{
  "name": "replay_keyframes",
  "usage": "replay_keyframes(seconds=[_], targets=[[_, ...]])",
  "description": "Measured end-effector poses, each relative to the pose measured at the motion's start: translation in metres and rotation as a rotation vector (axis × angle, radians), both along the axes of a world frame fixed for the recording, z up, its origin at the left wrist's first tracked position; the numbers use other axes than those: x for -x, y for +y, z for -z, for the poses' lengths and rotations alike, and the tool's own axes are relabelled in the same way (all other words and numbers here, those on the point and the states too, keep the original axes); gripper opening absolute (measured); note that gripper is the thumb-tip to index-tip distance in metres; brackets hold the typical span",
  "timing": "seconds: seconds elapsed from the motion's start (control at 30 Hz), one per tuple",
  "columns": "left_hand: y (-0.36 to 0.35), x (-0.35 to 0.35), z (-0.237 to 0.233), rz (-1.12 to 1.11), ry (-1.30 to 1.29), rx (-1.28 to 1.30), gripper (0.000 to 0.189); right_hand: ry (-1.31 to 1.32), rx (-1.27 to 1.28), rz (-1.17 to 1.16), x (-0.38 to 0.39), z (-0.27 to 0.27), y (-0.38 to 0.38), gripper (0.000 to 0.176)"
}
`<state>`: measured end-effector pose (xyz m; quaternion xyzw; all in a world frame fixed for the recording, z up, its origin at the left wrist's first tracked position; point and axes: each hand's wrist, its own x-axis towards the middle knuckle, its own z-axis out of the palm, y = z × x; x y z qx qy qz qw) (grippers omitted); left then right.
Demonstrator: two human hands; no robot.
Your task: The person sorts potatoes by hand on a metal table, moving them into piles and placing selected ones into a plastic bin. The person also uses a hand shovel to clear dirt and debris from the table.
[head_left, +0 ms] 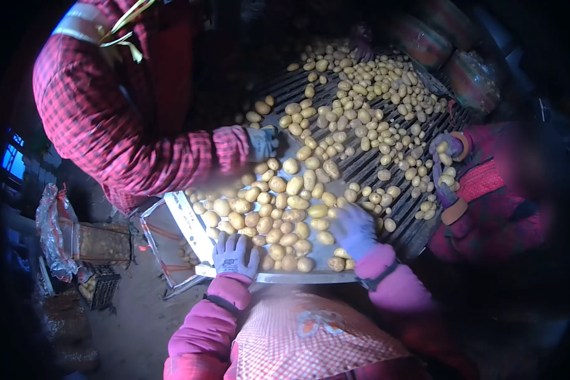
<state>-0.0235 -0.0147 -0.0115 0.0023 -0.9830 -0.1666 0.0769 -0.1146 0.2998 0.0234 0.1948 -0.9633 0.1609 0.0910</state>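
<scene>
My left hand [235,256], in a pale glove, lies with its fingers apart at the near left edge of the metal tray [285,277], its fingertips beside the potatoes [273,235]. On the right side of the tray, my right hand [353,231], in the same kind of glove and slightly blurred, reaches in beside potatoes; its fingers are smeared, so whether it holds one is unclear. Many yellow potatoes of mixed sizes are spread over the tray and the slatted surface [411,218] behind it.
A co-worker's gloved hand [261,143] touches the far left of the potatoes. Another co-worker's gloved hands [446,149] are among potatoes at the right. A filled mesh sack [104,242] and a black crate [101,286] stand on the floor at left.
</scene>
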Motion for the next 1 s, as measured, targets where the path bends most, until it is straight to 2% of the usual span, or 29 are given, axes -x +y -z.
replay_keyframes(seconds=[0.07,0.13,0.23,0.27,0.33,0.43,0.47,0.57,0.67,0.73,0.8,0.83,0.87,0.93,0.97,1.0], targets=[[0.002,0.0,-0.002,-0.012,-0.019,0.008,0.049,-0.489,0.226,-0.243,0.031,0.038,-0.047,0.04],[0.005,-0.001,-0.002,-0.043,-0.036,0.009,0.05,-0.071,-0.132,-0.425,0.026,0.008,-0.107,0.043],[0.003,0.0,0.001,-0.028,-0.032,0.045,0.052,-0.098,-0.34,-0.607,0.032,0.011,-0.153,0.051],[0.003,-0.001,0.004,-0.034,-0.016,0.044,0.053,-0.137,-0.366,-0.652,0.049,0.009,-0.149,0.055],[0.006,-0.001,0.002,-0.047,-0.029,0.022,0.054,-0.107,-0.39,-0.501,0.073,-0.01,-0.123,0.056],[0.007,0.002,0.001,-0.047,-0.046,0.068,0.057,-0.029,-0.129,-0.514,0.096,-0.002,-0.061,0.054],[0.012,0.008,-0.006,-0.049,-0.046,0.07,0.057,-0.035,-0.211,-0.504,0.093,-0.004,-0.044,0.054],[0.03,0.043,-0.03,-0.044,-0.075,0.083,0.065,-0.022,-0.149,-0.486,0.068,-0.002,0.009,0.046],[0.047,0.083,-0.012,-0.155,-0.133,0.158,0.07,-0.01,-0.176,-0.429,0.035,-0.002,0.055,0.044],[0.06,0.101,-0.005,-0.283,-0.278,0.143,0.075,0.03,-0.215,-0.423,0.014,-0.006,0.07,0.044],[0.081,0.107,-0.024,-0.288,-0.385,0.105,0.075,-0.135,-0.143,-0.435,-0.002,-0.011,0.081,0.044],[0.09,0.103,-0.032,-0.221,-0.419,0.113,0.074,-0.117,-0.058,-0.446,-0.006,-0.01,0.083,0.033],[0.101,0.103,-0.041,-0.164,-0.498,0.146,0.071,-0.116,-0.056,-0.441,-0.001,-0.006,0.088,0.033],[0.118,0.093,-0.046,0.032,-0.426,0.021,0.067,-0.05,-0.005,-0.798,0.023,-0.007,0.093,0.022],[0.134,0.081,-0.055,0.099,-0.425,0.0,0.067,-0.312,0.064,-0.618,0.033,-0.018,0.091,0.015],[0.146,0.071,-0.072,0.161,-0.42,-0.021,0.066,-0.191,0.082,-0.588,0.05,-0.005,0.089,0.016]])
